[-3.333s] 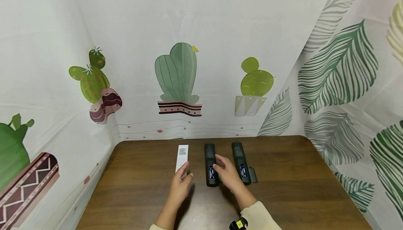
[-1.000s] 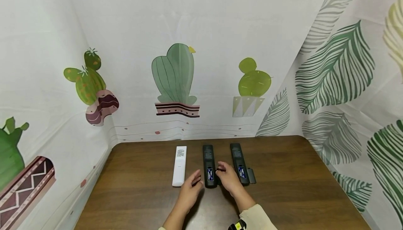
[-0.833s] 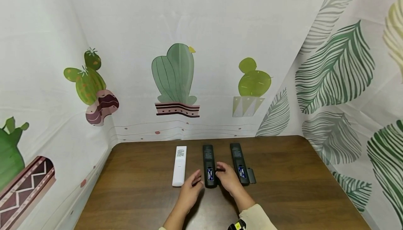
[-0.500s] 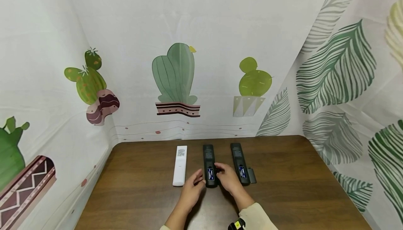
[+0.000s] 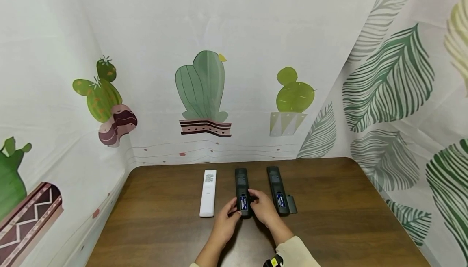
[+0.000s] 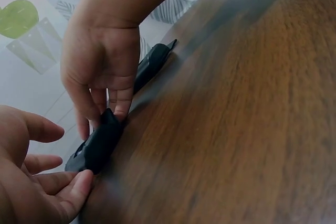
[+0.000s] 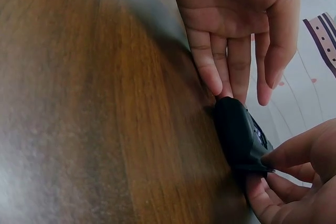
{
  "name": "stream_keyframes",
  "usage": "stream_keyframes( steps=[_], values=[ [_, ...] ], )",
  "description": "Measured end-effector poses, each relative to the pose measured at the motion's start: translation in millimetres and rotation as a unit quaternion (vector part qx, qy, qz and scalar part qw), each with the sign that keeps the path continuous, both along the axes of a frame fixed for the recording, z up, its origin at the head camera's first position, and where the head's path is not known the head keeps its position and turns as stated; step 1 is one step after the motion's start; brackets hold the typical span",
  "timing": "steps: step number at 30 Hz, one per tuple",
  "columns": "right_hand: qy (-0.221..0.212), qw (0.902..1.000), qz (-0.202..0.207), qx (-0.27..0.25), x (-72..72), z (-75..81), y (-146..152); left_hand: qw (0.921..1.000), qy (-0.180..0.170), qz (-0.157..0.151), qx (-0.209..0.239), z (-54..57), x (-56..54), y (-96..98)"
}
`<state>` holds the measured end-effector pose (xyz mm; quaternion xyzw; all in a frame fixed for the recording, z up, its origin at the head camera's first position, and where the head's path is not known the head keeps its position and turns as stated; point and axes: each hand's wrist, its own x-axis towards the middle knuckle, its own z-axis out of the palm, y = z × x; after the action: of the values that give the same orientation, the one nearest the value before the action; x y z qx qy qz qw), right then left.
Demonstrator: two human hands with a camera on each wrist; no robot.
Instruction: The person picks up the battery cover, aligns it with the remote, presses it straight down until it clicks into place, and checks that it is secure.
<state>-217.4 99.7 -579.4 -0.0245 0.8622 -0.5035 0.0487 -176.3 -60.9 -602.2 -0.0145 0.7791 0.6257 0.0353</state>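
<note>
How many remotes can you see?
3. The white remote is at the left, one black remote is in the middle between the left hand and right hand, and another black remote is at the right.

I can read no word, brand or number. The white remote (image 5: 207,200) has a small printed label (image 5: 209,178) toward its far end, the middle remote (image 5: 241,189) and the right remote (image 5: 276,185) show dim print on their backs, and their blue batteries (image 5: 243,202) bear pale marks, all too small to make out.
</note>
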Motion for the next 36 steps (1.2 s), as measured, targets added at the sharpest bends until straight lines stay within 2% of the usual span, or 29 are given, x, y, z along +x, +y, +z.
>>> stream_keyframes(
  steps=[13,22,24,36],
  values=[
    [-0.003,0.9999,-0.003,-0.009,1.8,-0.4,-1.2,0.9997,0.003,0.019,0.013,0.9,0.5,4.1],
    [-0.013,0.9994,-0.012,-0.030,1.2,-1.8,-1.7,0.9949,0.010,0.030,0.096,3.3,-1.2,5.7],
    [-0.015,0.9992,-0.014,-0.033,1.6,-1.4,-1.8,0.9942,0.006,0.030,0.103,3.0,-2.0,5.5],
    [-0.014,0.9992,-0.013,-0.036,2.7,-0.3,-2.1,0.9939,0.006,0.036,0.104,-3.8,-8.2,4.6]
  ],
)
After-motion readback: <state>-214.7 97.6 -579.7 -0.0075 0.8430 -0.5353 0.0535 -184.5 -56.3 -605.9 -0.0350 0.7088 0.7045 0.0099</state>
